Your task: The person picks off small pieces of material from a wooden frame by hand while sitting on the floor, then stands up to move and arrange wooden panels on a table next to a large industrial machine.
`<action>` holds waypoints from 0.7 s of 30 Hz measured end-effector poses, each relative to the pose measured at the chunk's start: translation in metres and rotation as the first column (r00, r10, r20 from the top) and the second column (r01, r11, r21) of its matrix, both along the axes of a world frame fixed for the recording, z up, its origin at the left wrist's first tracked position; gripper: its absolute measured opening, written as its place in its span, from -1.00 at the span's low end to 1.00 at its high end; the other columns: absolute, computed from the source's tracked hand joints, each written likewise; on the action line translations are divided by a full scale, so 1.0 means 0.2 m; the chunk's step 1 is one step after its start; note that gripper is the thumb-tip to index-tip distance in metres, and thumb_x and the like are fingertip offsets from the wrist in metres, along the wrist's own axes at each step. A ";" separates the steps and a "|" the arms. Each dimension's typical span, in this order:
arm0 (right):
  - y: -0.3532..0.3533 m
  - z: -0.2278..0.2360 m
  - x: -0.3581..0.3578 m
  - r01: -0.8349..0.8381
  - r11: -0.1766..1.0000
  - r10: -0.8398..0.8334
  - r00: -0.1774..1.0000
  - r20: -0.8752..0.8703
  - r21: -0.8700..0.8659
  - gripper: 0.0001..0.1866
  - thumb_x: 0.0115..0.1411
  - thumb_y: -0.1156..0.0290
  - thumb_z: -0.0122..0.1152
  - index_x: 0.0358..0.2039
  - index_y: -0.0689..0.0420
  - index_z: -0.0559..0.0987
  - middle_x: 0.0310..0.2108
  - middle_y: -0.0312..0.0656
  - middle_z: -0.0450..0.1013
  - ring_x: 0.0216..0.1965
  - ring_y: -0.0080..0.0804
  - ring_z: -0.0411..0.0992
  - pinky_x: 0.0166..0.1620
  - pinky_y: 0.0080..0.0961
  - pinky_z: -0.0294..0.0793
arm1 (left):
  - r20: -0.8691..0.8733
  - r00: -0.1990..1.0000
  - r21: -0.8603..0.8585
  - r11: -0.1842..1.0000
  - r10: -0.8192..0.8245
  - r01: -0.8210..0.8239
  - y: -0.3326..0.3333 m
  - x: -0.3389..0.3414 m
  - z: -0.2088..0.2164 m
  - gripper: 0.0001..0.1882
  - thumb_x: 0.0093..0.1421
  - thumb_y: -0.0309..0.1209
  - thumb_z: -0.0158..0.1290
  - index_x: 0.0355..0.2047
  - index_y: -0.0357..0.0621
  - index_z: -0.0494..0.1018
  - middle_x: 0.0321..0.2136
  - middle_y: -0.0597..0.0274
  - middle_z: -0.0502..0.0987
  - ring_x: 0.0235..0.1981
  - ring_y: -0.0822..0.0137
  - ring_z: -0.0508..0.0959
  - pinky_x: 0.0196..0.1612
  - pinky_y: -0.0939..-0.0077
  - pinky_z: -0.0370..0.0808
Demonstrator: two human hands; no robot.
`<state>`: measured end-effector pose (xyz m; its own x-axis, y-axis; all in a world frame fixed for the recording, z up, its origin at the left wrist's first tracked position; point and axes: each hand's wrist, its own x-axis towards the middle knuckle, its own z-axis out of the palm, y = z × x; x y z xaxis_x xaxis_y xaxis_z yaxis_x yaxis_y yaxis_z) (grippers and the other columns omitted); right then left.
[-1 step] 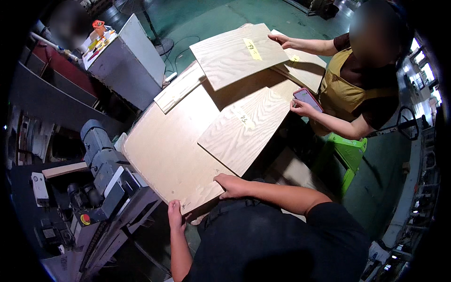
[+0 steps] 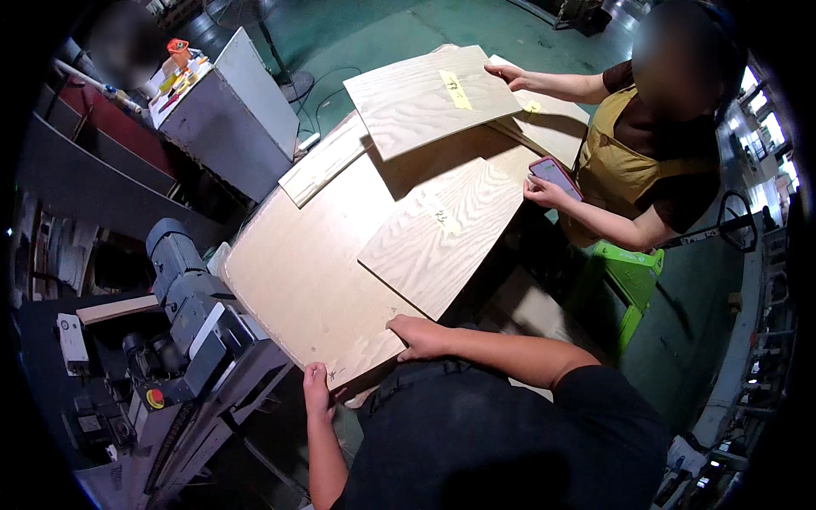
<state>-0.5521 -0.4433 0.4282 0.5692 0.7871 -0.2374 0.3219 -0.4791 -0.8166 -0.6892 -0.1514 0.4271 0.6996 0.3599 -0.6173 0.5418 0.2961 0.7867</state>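
Observation:
A large pale plywood board [image 2: 285, 255] lies in front of me. My left hand [image 2: 318, 393] grips its near left corner, thumb on top and the other fingers partly hidden below the edge. My right hand [image 2: 420, 337] holds the near edge further right, thumb on the surface and fingers over the side. Just beyond it, a wood-grained panel [image 2: 446, 234] with a yellow label [image 2: 439, 212] rests on the board. At the far side, a co-worker's hand [image 2: 507, 76] holds up a second labelled panel [image 2: 416, 98], tilted. Their other hand [image 2: 551, 195] holds a phone [image 2: 557, 176] in a reddish case.
Narrow wood strips [image 2: 327, 161] lie along the board's far left. A grey machine [image 2: 183, 263] with a red stop button [image 2: 155, 398] stands close on my left. Behind is a cabinet [image 2: 229, 127] with tools on top. A green pallet truck [image 2: 627, 285] stands at right.

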 end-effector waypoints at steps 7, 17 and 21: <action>0.07 0.07 0.03 -0.032 0.997 0.051 0.946 0.320 -0.066 -0.35 -0.07 0.28 0.49 0.03 0.17 0.42 -0.01 -0.03 0.39 0.08 -0.03 0.34 0.06 -0.11 0.34 | -0.121 0.921 0.326 0.861 -0.371 0.390 0.26 0.03 -0.09 -0.77 0.28 -0.28 0.13 -0.15 -0.13 0.46 -0.55 0.34 0.44 -0.52 0.41 0.43 -0.43 0.42 0.40; 0.12 -0.03 0.00 0.080 0.991 -0.006 0.838 0.546 -0.111 -0.56 0.03 0.37 0.20 -0.03 0.14 0.46 -0.10 -0.12 0.40 -0.02 -0.14 0.37 -0.10 -0.13 0.34 | -0.401 0.617 0.789 0.086 -0.677 0.608 0.00 0.17 0.18 -0.17 -0.06 -0.16 0.37 0.21 -0.14 0.33 0.18 -0.08 0.32 0.21 -0.12 0.30 0.25 0.08 0.32; 0.10 -0.01 0.00 0.083 0.990 -0.007 0.839 0.545 -0.115 -0.57 0.03 0.38 0.21 -0.04 0.14 0.46 -0.10 -0.11 0.41 -0.02 -0.13 0.37 -0.08 -0.12 0.35 | -0.516 0.492 0.712 -0.032 -0.702 0.701 -0.04 0.23 0.30 -0.03 -0.17 -0.16 0.43 0.26 -0.13 0.27 0.20 -0.10 0.29 0.24 -0.11 0.27 0.26 0.06 0.31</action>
<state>-0.5511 -0.4228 0.4260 0.6705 0.7416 0.0224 0.6698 -0.5921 -0.4481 -0.6429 -0.1589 0.4872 0.9150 -0.0627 -0.3985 0.0684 -0.9494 0.3064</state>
